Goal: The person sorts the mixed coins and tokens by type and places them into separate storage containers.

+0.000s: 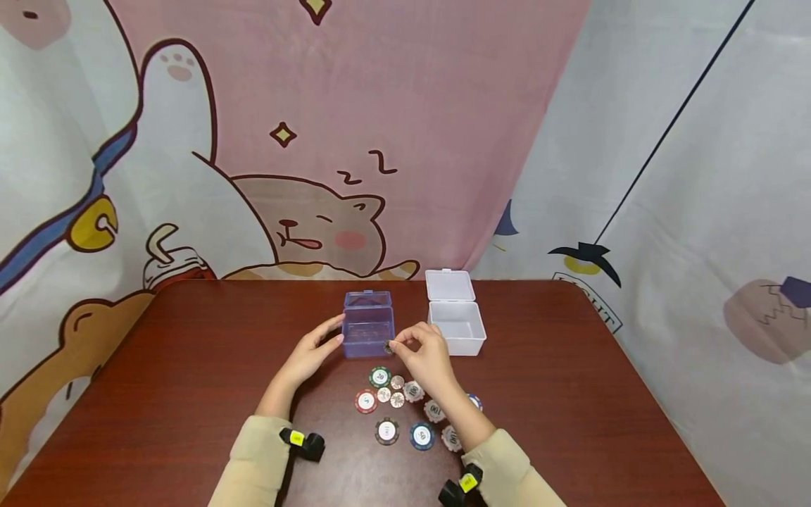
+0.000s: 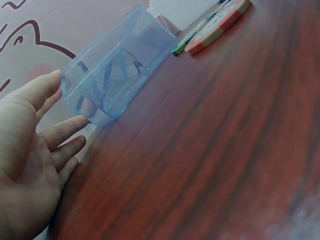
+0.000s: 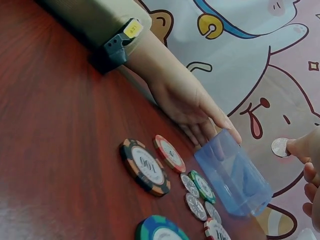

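Observation:
A translucent blue plastic box (image 1: 368, 345) stands on the table with its lid tipped back. At its left side is my left hand (image 1: 308, 359), fingers spread and fairly straight, with fingertips right at the wall; the left wrist view shows the palm (image 2: 22, 165) beside the box (image 2: 120, 70). My right hand (image 1: 426, 355) pinches a silver coin (image 3: 281, 147) between thumb and fingertips, held up over the box's front right corner. In front of the box lie several silver coins (image 1: 384, 394) among poker chips, including a green chip (image 1: 380, 377) and a red chip (image 1: 365, 401).
An opened white box (image 1: 465, 346) stands right of the blue one. Nearer the front edge lie a black chip (image 1: 387, 431), a blue chip (image 1: 422, 436) and several white-faced chips (image 1: 434, 410), partly under my right forearm. A patterned cloth (image 1: 412, 105) hangs behind the brown table (image 1: 557, 394).

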`<state>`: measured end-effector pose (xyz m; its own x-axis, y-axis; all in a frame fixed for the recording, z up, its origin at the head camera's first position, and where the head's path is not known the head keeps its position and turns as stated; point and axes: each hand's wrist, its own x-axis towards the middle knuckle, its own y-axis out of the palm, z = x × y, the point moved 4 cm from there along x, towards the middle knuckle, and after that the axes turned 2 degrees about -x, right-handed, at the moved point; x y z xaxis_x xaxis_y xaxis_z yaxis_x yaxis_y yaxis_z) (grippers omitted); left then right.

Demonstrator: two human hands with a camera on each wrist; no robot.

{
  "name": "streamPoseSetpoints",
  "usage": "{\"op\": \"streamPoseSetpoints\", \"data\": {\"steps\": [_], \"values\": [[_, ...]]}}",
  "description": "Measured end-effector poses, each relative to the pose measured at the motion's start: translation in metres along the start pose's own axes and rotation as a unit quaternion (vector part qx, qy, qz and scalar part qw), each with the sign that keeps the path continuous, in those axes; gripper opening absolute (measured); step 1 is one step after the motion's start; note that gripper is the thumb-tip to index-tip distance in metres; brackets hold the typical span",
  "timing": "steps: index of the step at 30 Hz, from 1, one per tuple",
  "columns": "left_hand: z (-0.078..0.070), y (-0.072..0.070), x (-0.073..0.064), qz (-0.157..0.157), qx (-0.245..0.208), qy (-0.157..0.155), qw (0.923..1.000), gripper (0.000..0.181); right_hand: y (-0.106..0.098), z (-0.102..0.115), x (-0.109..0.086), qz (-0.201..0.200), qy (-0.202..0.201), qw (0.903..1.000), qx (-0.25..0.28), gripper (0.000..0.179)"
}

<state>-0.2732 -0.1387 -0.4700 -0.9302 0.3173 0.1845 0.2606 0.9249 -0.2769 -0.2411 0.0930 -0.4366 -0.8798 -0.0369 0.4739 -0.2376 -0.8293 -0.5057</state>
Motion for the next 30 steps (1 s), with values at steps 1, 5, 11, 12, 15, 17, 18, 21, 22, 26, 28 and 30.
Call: {"op": "streamPoseSetpoints", "data": {"steps": [1, 5, 11, 12, 15, 17, 18, 21, 22, 26, 28, 30], "values": [[0.0, 0.0, 0.0, 0.0, 0.0, 0.0, 1.0, 0.047, 0.001, 0.0, 0.002, -0.001, 0.001, 1.0, -0.001, 0.015], [0.0, -0.001, 0.0, -0.002, -0.001, 0.002, 1.0, 0.047, 0.006, 0.001, 0.01, -0.002, 0.005, 1.0, -0.002, 0.014], [0.001, -0.001, 0.0, 0.0, -0.001, -0.002, 1.0, 0.048, 0.014, -0.001, 0.021, -0.002, 0.007, 1.0, 0.0, 0.014], [0.001, -0.001, 0.0, 0.0, 0.0, -0.001, 1.0, 0.048, 0.015, -0.001, 0.023, -0.002, 0.006, 1.0, 0.0, 0.015], [0.0, -0.001, 0.0, 0.001, -0.002, -0.001, 1.0, 0.047, 0.019, -0.003, 0.027, -0.001, 0.009, 1.0, -0.001, 0.014], [0.0, 0.0, 0.0, 0.001, -0.004, 0.0, 1.0, 0.047, 0.021, -0.006, 0.03, 0.0, 0.014, 0.9999, -0.004, 0.014], [-0.001, 0.0, 0.001, 0.002, -0.005, 0.001, 1.0, 0.047, 0.023, -0.007, 0.031, 0.0, 0.019, 0.9998, -0.004, 0.014], [-0.001, 0.0, 0.001, 0.0, -0.004, 0.0, 1.0, 0.047, 0.026, -0.012, 0.036, -0.001, 0.028, 0.9996, -0.005, 0.015], [-0.001, 0.0, 0.001, 0.0, -0.005, 0.0, 1.0, 0.047, 0.027, -0.013, 0.038, -0.002, 0.029, 0.9996, -0.006, 0.015], [-0.001, -0.001, 0.0, 0.001, -0.002, -0.002, 1.0, 0.047, 0.031, -0.017, 0.043, -0.007, 0.033, 0.9994, -0.01, 0.015], [0.0, -0.001, 0.0, 0.002, -0.001, -0.003, 1.0, 0.048, 0.034, -0.02, 0.045, -0.008, 0.04, 0.9991, -0.015, 0.015], [-0.001, -0.001, 0.0, 0.003, 0.001, -0.003, 1.0, 0.048, 0.036, -0.023, 0.047, -0.008, 0.049, 0.9986, -0.016, 0.015]]}}
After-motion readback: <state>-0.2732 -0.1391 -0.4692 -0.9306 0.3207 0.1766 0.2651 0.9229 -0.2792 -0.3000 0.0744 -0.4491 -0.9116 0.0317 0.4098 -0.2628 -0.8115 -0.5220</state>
